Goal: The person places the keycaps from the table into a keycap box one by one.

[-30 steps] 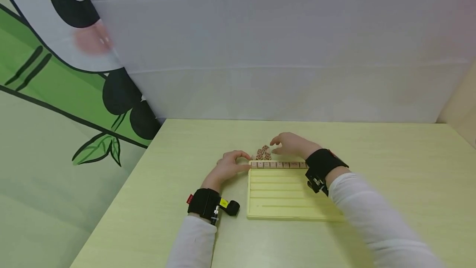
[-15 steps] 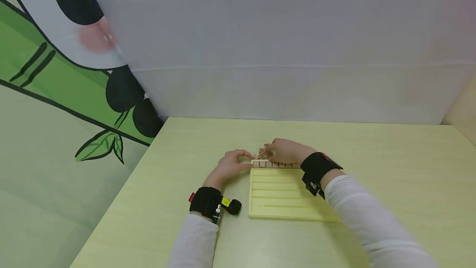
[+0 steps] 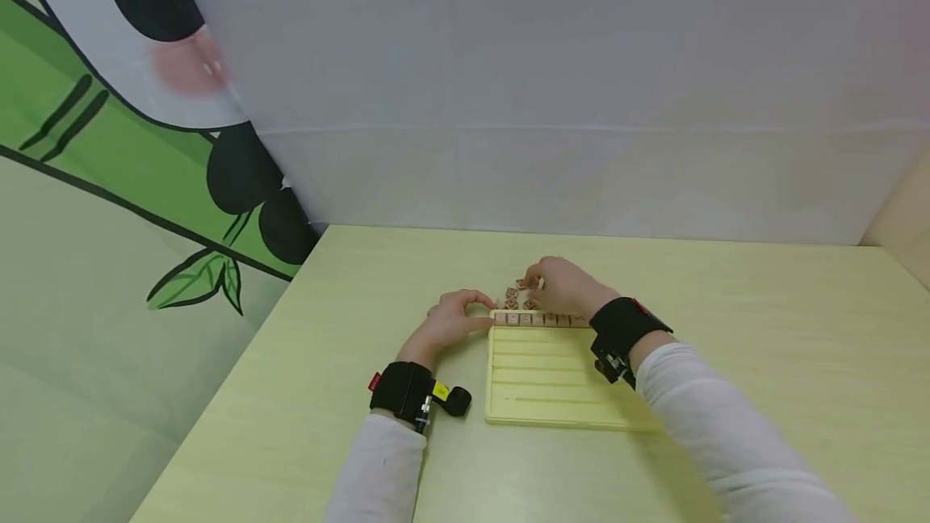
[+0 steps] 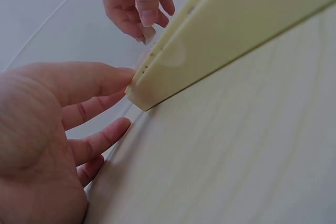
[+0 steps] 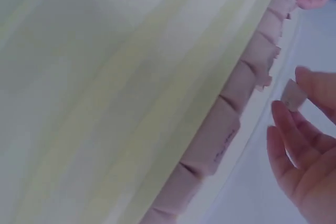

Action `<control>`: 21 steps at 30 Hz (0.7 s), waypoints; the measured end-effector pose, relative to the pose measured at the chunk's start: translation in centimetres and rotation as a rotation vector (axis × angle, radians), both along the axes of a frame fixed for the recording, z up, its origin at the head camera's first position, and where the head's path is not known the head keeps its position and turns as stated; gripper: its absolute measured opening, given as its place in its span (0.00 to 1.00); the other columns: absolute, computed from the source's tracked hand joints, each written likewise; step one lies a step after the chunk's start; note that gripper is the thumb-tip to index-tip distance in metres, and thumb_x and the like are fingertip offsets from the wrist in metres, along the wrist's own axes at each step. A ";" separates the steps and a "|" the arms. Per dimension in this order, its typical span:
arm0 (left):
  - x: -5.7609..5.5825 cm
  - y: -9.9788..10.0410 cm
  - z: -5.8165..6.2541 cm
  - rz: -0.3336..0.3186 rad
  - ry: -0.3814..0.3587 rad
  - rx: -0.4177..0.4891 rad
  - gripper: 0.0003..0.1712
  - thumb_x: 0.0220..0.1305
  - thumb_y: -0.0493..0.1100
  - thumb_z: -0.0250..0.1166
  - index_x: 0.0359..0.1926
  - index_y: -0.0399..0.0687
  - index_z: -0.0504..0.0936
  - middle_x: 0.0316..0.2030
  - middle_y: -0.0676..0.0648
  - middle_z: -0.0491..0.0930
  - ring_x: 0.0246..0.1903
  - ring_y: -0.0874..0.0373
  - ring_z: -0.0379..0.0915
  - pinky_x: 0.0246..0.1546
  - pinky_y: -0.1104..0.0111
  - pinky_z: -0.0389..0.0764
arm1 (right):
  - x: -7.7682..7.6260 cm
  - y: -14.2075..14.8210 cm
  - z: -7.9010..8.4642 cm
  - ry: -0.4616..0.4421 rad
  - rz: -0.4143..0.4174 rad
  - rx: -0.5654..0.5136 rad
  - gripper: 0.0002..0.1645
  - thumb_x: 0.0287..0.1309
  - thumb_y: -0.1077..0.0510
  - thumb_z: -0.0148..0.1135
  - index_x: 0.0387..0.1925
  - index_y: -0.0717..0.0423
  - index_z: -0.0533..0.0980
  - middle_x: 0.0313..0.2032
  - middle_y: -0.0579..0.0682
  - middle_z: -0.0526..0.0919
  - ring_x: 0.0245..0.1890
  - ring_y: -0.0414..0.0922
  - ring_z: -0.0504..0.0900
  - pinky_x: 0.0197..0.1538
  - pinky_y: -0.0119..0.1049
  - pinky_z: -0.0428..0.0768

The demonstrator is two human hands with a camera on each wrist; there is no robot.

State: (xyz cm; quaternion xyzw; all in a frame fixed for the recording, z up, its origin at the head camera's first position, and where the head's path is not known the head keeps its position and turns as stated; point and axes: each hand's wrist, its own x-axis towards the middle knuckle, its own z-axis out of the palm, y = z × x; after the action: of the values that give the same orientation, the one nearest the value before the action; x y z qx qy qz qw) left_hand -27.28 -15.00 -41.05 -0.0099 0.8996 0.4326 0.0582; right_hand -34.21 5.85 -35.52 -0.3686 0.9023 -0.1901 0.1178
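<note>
A pale yellow ridged tray (image 3: pixel 567 382) lies on the table. Small wooden blocks with dark marks (image 5: pixel 215 135) stand side by side along its far groove. My left hand (image 3: pixel 452 321) grips the tray's far left corner between thumb and index finger, its other fingers loose below the corner (image 4: pixel 137 98). Just beyond the far edge, my right hand (image 3: pixel 567 287) pinches a small wooden block (image 5: pixel 293 95) between thumb and fingertips. Beside it, several loose blocks (image 3: pixel 512 294) lie on the table behind the tray. The right wrist covers part of the block row in the head view.
The light wooden table (image 3: pixel 763 321) runs back to a pale cloth backdrop (image 3: pixel 581 103). A cartoon print (image 3: pixel 167 63) covers the backdrop's left side. Both wrists wear black camera straps (image 3: pixel 401 391); the right forearm crosses over the tray's right part.
My right hand has come left to the loose blocks, reached in among them and lifted back slightly with one pinched. The small pile has spread apart. My left hand stays at the tray's corner.
</note>
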 end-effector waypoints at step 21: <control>0.1 -0.3 -0.2 -0.016 0.001 -0.006 0.13 0.55 0.53 0.67 0.41 0.58 0.82 0.62 0.45 0.69 0.65 0.41 0.54 0.63 0.38 0.46 | -0.8 4.2 2.0 -0.069 -0.230 -0.259 0.19 0.68 0.57 0.51 0.54 0.65 0.73 0.45 0.61 0.78 0.41 0.55 0.79 0.40 0.43 0.77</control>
State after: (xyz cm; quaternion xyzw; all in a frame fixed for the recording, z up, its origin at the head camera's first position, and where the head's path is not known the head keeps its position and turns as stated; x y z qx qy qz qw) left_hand -27.17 -15.35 -41.23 -0.0025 0.9010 0.4294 0.0612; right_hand -34.99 10.00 -33.47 -0.2681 0.9019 -0.3296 0.0775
